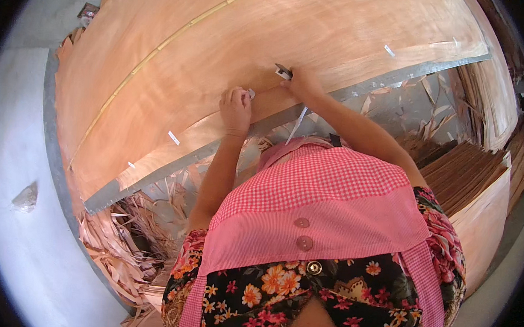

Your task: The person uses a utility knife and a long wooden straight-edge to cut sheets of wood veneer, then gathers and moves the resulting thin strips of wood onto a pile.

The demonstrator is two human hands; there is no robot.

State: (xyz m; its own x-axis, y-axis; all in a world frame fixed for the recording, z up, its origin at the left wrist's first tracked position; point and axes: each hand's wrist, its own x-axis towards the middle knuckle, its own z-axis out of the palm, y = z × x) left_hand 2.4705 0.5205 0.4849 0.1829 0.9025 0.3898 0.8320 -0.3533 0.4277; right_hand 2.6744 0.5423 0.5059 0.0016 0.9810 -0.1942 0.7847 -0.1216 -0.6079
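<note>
A wide sheet of tan wood veneer (202,58) lies over the work table ahead of me. My left hand (236,109) is closed above its near part, with a small whitish piece of tape (250,94) pinched at the fingertips. To the right, my right hand (303,85) grips a small dark-and-white tool (283,72), whose exact kind I cannot make out. A narrow white strip (297,125) hangs below the right wrist. Short white tape pieces (174,138) are stuck to the veneer on both sides of my hands.
A thin bamboo stick (155,52) lies across the veneer. Grey metal (147,176) edges the near side of the table. Veneer scraps (129,233) heap at lower left; stacked veneer sheets (462,182) stand at right. A clear plastic scrap (26,197) lies on the floor.
</note>
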